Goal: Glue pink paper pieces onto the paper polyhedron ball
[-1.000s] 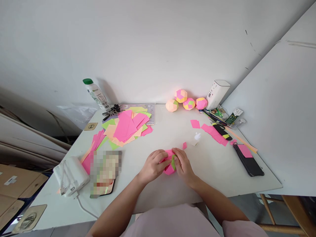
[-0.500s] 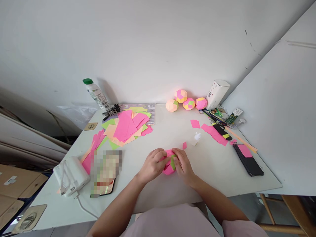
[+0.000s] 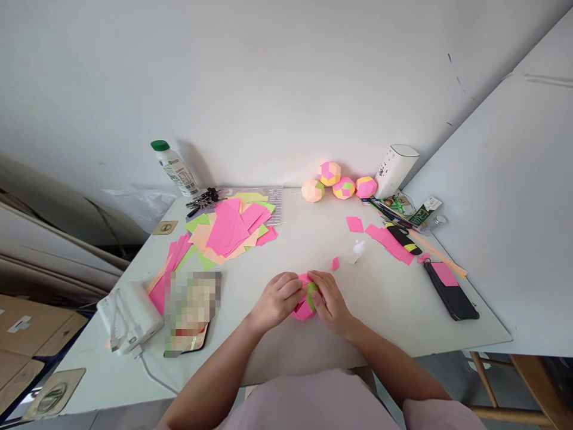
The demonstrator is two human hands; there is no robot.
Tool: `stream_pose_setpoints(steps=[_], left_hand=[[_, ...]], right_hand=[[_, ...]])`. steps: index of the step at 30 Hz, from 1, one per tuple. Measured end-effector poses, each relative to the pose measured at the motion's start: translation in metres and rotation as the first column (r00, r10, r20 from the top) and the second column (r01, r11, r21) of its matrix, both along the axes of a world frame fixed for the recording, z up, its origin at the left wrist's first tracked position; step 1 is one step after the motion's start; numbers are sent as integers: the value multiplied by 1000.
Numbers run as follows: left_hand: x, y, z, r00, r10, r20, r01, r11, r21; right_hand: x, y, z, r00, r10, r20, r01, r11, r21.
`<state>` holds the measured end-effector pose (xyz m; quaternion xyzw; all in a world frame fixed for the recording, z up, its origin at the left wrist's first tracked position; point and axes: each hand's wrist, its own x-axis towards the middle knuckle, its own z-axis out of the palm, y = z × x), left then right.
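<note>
While the left hand (image 3: 278, 300) and right hand (image 3: 332, 303) grip a pink-and-green paper ball (image 3: 306, 308) toward the table's (image 3: 403, 310) front edge, four other balls (image 3: 344, 188) sit well away along the back edge.

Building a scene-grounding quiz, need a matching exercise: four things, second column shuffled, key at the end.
Things
1. Paper ball in hand
2. Bottle
3. Keys
4. Black case

Places or states
A. Near the bottle's base
B. Pink paper on top
C. Between left hand and right hand
D. Green cap

Pairs: 1-C, 2-D, 3-A, 4-B
</note>
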<state>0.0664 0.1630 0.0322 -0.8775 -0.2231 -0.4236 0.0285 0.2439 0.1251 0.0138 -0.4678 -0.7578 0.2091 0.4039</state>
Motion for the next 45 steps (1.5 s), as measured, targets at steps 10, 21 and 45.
stream_pose_setpoints(steps=[10,21,45], left_hand=[[1,1,2,997,76,-9,-76,997,27],[0,-1,0,1000,28,-3,-28,999,-24],[9,-1,-11,973,173,154,-159,983,-94]], right_hand=[[-1,0,2,1000,3,5,-3,1000,2],[-1,-1,1,1000,23,7,-23,1000,-16],[2,-2,-1,985,-86,-152,30,941,-338]])
